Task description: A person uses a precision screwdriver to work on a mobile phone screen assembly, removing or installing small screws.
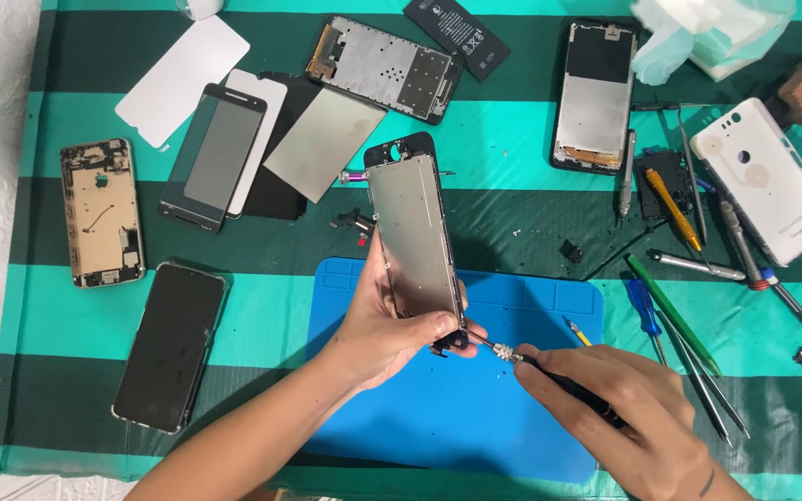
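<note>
My left hand (384, 327) grips a phone screen assembly (414, 232) with a bare metal back plate, held upright over the blue work mat (475, 427). A small black screwdriver (549, 371) sits in my right hand (619, 417). Its silver tip touches the bottom end of the assembly, next to my left thumb. Both hands are above the mat's middle.
Phone bodies (102, 211), a dark phone (171, 345), loose screens (215, 153), a metal plate (324, 144), an open frame (594, 93), a battery (457, 37) and a white back cover (765, 176) lie on the green striped cloth (512, 130). Screwdrivers, tweezers and a green pry tool (672, 315) lie at the right.
</note>
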